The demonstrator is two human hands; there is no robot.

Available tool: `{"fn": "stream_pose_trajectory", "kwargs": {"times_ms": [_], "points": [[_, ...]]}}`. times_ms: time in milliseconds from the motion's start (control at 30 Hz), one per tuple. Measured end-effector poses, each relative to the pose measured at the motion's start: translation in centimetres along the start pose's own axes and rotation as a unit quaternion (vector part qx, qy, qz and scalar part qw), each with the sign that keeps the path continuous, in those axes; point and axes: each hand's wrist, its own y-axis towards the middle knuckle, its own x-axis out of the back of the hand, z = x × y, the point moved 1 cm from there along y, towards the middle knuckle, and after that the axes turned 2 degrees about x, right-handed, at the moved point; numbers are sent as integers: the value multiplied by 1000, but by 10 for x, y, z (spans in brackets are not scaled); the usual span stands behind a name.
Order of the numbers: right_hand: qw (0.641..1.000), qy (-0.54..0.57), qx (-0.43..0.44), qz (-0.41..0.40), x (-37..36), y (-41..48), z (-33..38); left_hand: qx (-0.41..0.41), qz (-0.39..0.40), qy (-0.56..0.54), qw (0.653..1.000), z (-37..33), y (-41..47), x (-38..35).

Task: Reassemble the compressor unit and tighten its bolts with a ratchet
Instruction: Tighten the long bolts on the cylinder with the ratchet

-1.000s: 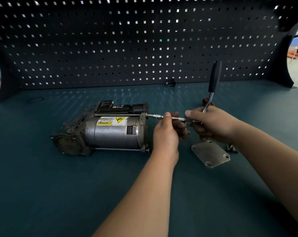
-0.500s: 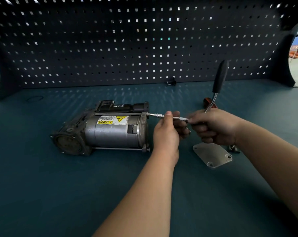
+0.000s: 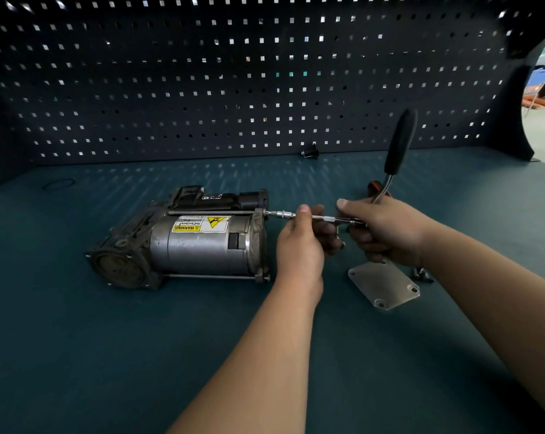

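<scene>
Compressor [image 3: 183,242] on its side on the bench [image 3: 139,355], left of centre; round end cap toward the near left, yellow warning label [image 3: 202,223] facing up; long bolt [image 3: 214,277] along the near lower edge, head at the right flange.

Ratchet [image 3: 397,151] upright above the right hand [image 3: 387,230], black handle leaning slightly right, head hidden inside that hand; extension [image 3: 321,218] running level to the left from the right hand, tip meeting the top right corner of the compressor's flange.

Left hand [image 3: 302,245] just right of the compressor, back toward the camera, thumb and curled fingers pinching the extension about midway; right hand curled round the ratchet's head end, thumb stretched left along the top, near the left thumb but apart from it.

Grey plate [image 3: 383,285] with corner holes flat on the bench, just under the right hand, far edge hidden by it; small bolts [image 3: 421,274] just right of the plate; red-and-black item [image 3: 374,186] behind the right hand, mostly hidden, nature unclear; thin ring [image 3: 59,184] flat at the far left of the bench; small black part [image 3: 310,151] at the foot of the pegboard [image 3: 233,73]; pegboard dark, square-holed, spanning the back.
</scene>
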Motion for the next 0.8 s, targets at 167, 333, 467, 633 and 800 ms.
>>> {"fn": "stream_pose_trajectory", "kwargs": {"times_ms": [167, 333, 467, 633, 800], "points": [[676, -572, 449, -116, 13, -6, -7, -2, 0, -17, 1000, -2, 1, -2], [983, -154, 98, -10, 3, -6, 7, -9, -10, -6, 1000, 4, 3, -1], [993, -94, 65, 2, -3, -5, 9, -12, -18, -5, 1000, 5, 5, -1], [720, -571, 380, -104, 11, -7, 2, -6, -27, -12, 1000, 2, 1, -1], [920, -303, 244, -45, 6, -1, 1, -15, -36, 10, 999, 3, -1, 0]]}}
